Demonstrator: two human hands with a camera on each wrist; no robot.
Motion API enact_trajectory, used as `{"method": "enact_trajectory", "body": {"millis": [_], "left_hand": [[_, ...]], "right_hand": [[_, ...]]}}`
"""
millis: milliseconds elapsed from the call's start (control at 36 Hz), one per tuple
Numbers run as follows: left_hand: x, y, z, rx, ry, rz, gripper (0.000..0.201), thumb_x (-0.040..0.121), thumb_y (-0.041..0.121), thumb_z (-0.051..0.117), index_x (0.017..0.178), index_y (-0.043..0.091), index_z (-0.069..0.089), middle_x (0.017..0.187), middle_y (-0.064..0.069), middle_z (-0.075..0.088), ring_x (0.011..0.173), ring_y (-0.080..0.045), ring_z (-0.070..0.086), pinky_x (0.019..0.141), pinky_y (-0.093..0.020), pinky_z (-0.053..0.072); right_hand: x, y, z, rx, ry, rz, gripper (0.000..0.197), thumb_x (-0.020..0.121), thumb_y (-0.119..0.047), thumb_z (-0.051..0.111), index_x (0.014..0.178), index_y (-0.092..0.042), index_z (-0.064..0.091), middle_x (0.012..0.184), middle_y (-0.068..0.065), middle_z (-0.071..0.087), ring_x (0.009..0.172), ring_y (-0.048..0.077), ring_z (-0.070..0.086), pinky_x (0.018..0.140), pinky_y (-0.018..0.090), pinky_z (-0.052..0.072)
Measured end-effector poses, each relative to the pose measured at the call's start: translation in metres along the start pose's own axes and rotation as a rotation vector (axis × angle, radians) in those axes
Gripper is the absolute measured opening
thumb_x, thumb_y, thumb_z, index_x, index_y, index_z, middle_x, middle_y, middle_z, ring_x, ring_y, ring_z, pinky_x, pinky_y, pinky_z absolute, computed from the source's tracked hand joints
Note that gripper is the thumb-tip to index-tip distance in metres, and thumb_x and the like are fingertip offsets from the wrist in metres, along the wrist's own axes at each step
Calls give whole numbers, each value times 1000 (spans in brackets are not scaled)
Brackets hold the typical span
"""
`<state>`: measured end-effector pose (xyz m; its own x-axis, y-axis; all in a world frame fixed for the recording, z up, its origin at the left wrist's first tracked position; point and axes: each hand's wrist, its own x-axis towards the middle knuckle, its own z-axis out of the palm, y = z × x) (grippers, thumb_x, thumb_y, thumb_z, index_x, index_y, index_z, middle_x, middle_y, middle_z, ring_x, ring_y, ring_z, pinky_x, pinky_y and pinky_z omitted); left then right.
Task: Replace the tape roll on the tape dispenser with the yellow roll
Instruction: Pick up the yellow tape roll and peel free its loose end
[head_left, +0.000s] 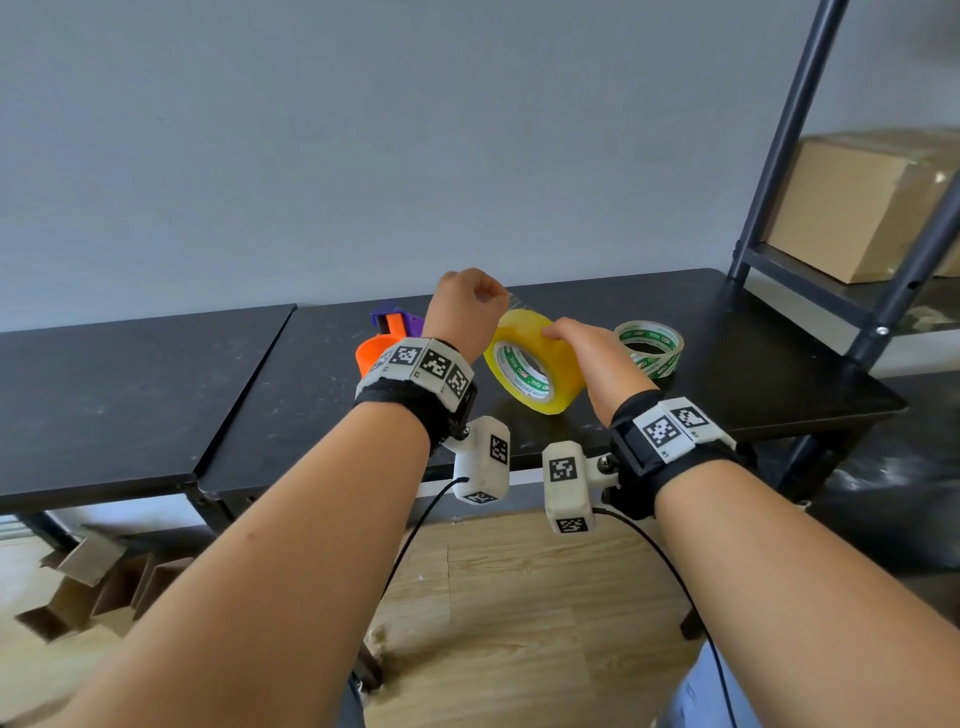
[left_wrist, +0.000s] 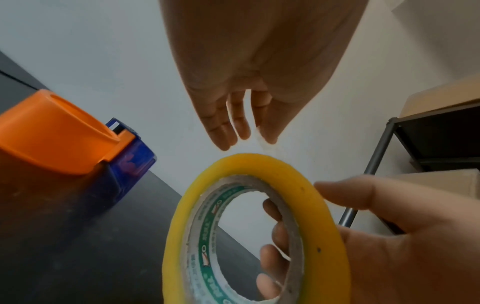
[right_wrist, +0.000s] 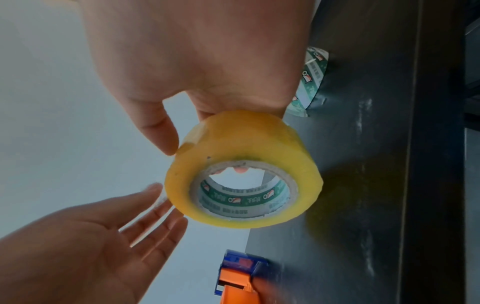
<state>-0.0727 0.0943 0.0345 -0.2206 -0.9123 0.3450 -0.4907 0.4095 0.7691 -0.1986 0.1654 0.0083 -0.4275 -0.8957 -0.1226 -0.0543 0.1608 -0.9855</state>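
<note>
The yellow tape roll (head_left: 550, 358) (left_wrist: 324, 236) (right_wrist: 246, 139) is held tilted just above the black table (head_left: 727, 338). My right hand (head_left: 566, 338) (right_wrist: 205, 158) grips it, thumb on the outer face and fingers through the core. My left hand (head_left: 470, 306) (left_wrist: 254, 135) is raised just above and left of the roll. It pinches what looks like the roll's thin loose tape end between thumb and fingers. The orange and blue tape dispenser (head_left: 387, 338) (left_wrist: 52, 133) (right_wrist: 239, 277) stands on the table behind my left wrist, its orange hub bare.
A clear roll with green print (head_left: 649, 345) (right_wrist: 311, 78) lies flat to the right of the yellow one. A dark metal shelf frame (head_left: 810, 156) with a cardboard box (head_left: 872, 208) stands at the far right. A second black table (head_left: 104, 389) adjoins on the left.
</note>
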Motion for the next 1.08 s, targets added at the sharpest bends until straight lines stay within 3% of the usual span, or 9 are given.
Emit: {"method": "enact_trajectory", "body": {"millis": [167,278,361,417,583,694,805,972,1083], "left_hand": [[1,0,3,-86,14,-33,9,92,16,58,97,10,63,91,-2,64,79,-14,54,61,-20,41],[0,1,7,-54,-2,-24,11,94,15,54,100,10,62,91,0,63,78,-14,53,57,-18,38],[0,1,7,-61,-9,-28,14,97,14,48,104,10,60,94,0,68,84,-14,57,62,-17,41],[0,1,7,-70,-8,-43,18,99,15,45,108,8,58,96,1,69,86,-14,59,65,-16,42],[0,1,10,-144,34,-77,12,100,17,41,104,13,52,95,-2,69,89,-17,63,71,-25,47],[0,3,12,-181,45,-68,9,99,15,41,99,15,50,91,-3,70,83,-17,61,68,-23,47],[-2,5,15,-214,67,-60,10,98,13,42,97,17,50,88,-3,68,84,-17,63,68,-23,48],[-6,9,14,-257,84,-32,16,95,9,46,87,21,53,80,-5,70,85,-28,69,81,-39,58],[-7,12,11,-261,77,-29,20,95,8,45,83,23,52,81,-9,71,84,-31,70,82,-45,58]], "right_hand": [[3,1,0,17,20,-2,53,90,-35,63,135,-8,54,136,10,55,110,20,50,90,31,36],[5,1,0,40,43,9,50,91,-37,62,130,-6,57,132,14,58,113,25,55,95,34,42],[7,1,0,30,44,4,49,90,-41,61,125,-7,59,123,12,61,106,24,55,93,35,43],[8,0,1,1,43,-8,47,91,-42,59,122,-6,60,118,13,61,107,26,56,99,39,44],[6,-4,5,-62,53,-35,53,94,-42,55,120,5,59,126,26,60,118,37,56,107,50,41],[6,-3,4,-9,79,-27,50,91,-38,60,121,3,62,128,21,63,121,36,58,100,42,46],[5,-4,3,-39,61,-23,55,96,-41,52,122,8,56,128,29,58,120,39,54,108,50,40],[6,0,2,18,95,-28,50,90,-38,62,121,2,63,129,21,63,121,36,59,100,41,47],[7,0,3,37,95,-33,48,90,-37,63,119,1,64,128,21,64,120,36,59,98,41,48]]}}
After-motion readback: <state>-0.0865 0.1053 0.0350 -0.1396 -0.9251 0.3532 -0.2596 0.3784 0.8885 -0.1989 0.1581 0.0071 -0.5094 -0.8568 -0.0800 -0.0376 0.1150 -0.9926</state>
